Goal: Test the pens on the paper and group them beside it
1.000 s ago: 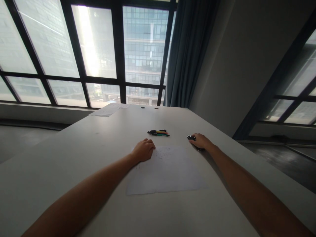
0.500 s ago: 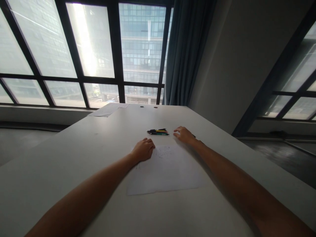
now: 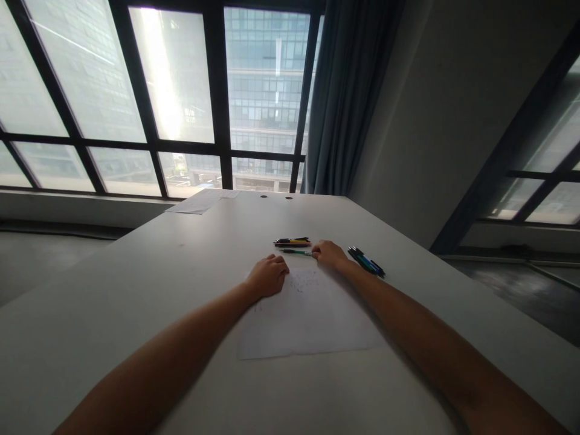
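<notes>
A sheet of white paper [image 3: 308, 326] with small dark marks near its top lies on the table in front of me. My left hand [image 3: 268, 275] rests on its upper left part, fingers curled; whether they hold anything is hidden. Just beyond the paper, my right hand [image 3: 328, 252] pinches the right end of a slim pen with green on it [image 3: 294, 251]. The pen lies nearly level, pointing left. Behind it is a small bundle of pens [image 3: 292, 241], black with yellow and reddish parts. To the right of my right hand sits another group of pens [image 3: 366, 261], black, blue and green.
The white table [image 3: 113, 308] stretches away toward large windows. More paper [image 3: 193, 204] lies at its far left edge. Two round dark inserts [image 3: 289, 197] are set in the far end. A blue-grey curtain [image 3: 333, 121] hangs behind the table.
My right hand has moved slightly left and closed on the green pen, which now lies apart from the bundle. The pens on the right have come into view. My left hand stays on the paper.
</notes>
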A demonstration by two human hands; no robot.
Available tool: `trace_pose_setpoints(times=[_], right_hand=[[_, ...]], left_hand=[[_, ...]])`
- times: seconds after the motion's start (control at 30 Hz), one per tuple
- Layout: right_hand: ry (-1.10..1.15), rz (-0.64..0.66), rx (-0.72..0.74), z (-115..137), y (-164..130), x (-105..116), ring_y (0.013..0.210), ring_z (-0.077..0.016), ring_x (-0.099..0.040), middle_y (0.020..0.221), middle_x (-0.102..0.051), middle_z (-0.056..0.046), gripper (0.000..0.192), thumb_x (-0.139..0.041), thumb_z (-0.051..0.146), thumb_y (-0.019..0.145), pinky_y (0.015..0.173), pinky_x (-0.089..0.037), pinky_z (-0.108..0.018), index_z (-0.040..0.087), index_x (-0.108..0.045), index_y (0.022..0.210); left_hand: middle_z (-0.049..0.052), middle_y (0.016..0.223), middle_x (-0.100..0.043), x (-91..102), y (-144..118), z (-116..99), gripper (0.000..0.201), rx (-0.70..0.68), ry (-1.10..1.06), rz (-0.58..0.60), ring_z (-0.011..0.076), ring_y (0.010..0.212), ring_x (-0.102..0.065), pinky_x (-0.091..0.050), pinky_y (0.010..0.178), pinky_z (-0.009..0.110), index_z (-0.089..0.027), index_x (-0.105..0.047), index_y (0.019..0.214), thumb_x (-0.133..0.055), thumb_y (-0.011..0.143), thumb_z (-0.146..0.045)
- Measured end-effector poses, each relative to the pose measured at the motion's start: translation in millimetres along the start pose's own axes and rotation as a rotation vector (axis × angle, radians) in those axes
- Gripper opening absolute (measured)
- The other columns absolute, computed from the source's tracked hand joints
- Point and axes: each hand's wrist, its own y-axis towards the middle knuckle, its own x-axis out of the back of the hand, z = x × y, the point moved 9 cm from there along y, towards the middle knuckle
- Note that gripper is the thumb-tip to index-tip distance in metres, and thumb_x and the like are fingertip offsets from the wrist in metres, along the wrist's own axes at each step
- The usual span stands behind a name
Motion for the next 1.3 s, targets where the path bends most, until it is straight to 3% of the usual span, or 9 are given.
trace_pose_setpoints(times=[0.1, 0.33, 0.5, 0.63, 0.77, 0.9, 1.1, 1.3], right_hand=[[0.034, -0.043, 0.024, 0, -15, 7, 0.097, -0.0213, -0.062, 0.104, -0.069, -0.008, 0.017, -0.059, 0.018, 0.084, 0.082, -0.045, -0.027, 0.021, -0.074, 0.09], [0.519, -0.295, 0.287, 41, -60, 27, 0.082, -0.0177, -0.06, 0.093, -0.065, -0.006, 0.015, -0.053, 0.022, 0.087, 0.069, -0.048, -0.028, 0.019, -0.066, 0.094], [0.522, -0.291, 0.464, 81, -80, 22, 0.077, -0.0169, -0.058, 0.088, -0.063, -0.005, 0.012, -0.054, 0.024, 0.089, 0.073, -0.047, -0.031, 0.02, -0.064, 0.095], [0.51, -0.299, 0.448, 80, -79, 22, 0.077, -0.017, -0.059, 0.088, -0.064, -0.005, 0.022, -0.059, 0.037, 0.088, 0.073, -0.046, -0.03, 0.02, -0.064, 0.1], [0.5, -0.351, 0.295, 49, -68, 24, 0.071, -0.016, -0.059, 0.082, -0.067, -0.005, 0.028, -0.048, 0.039, 0.093, 0.067, -0.044, -0.027, 0.018, -0.066, 0.092], [0.514, -0.363, 0.211, 30, -63, 23, 0.07, -0.0164, -0.06, 0.077, -0.067, -0.003, 0.03, -0.042, 0.035, 0.095, 0.067, -0.043, -0.027, 0.018, -0.067, 0.091], [0.504, -0.44, 0.318, 47, -75, 27, 0.068, -0.015, -0.059, 0.083, -0.065, -0.003, 0.025, -0.052, 0.029, 0.089, 0.067, -0.045, -0.027, 0.018, -0.06, 0.11], [0.413, -0.427, 0.432, 62, -81, 27, 0.075, -0.016, -0.059, 0.089, -0.064, -0.005, 0.017, -0.051, 0.028, 0.092, 0.072, -0.045, -0.029, 0.019, -0.063, 0.1]], left_hand=[[0.006, 0.098, -0.069, 0.3, 0, -1, 0.024, -0.006, -0.004, -0.008, 0.0213, 0.093, -0.059, -0.052, 0.087, 0.035, -0.02, -0.072, 0.091, -0.05, 0.084, -0.017], [0.006, 0.102, -0.07, 14.9, 0, 7, 0.029, 0.104, -0.011, -0.118, 0.0208, 0.094, -0.063, -0.049, 0.088, 0.035, -0.02, -0.07, 0.097, -0.047, 0.094, -0.038], [0.011, 0.11, -0.067, 28.7, -3, 8, 0.031, 0.118, -0.095, -0.284, 0.0228, 0.101, -0.062, -0.047, 0.092, 0.04, -0.016, -0.06, 0.114, -0.045, 0.096, -0.036], [0.01, 0.106, -0.067, 35.1, -5, 1, 0.025, 0.024, -0.194, -0.377, 0.0198, 0.102, -0.062, -0.047, 0.092, 0.035, -0.017, -0.057, 0.107, -0.036, 0.098, -0.027], [0.008, 0.095, -0.067, 30.7, -4, -2, 0.024, -0.008, -0.068, -0.327, 0.0192, 0.088, -0.063, -0.049, 0.081, 0.032, -0.017, -0.057, 0.105, -0.037, 0.098, -0.029], [0.005, 0.097, -0.068, 23.1, -3, 3, 0.026, 0.037, 0.089, -0.25, 0.0187, 0.088, -0.063, -0.048, 0.072, 0.027, -0.022, -0.06, 0.112, -0.043, 0.098, -0.035], [0.003, 0.093, -0.068, 16.1, -4, 8, 0.027, 0.075, 0.136, -0.17, 0.0169, 0.083, -0.065, -0.046, 0.067, 0.025, -0.027, -0.064, 0.114, -0.046, 0.096, -0.038], [0.003, 0.094, -0.068, 17.2, -4, 5, 0.026, 0.055, 0.155, -0.157, 0.0177, 0.086, -0.064, -0.045, 0.067, 0.026, -0.027, -0.066, 0.112, -0.049, 0.095, -0.039]])
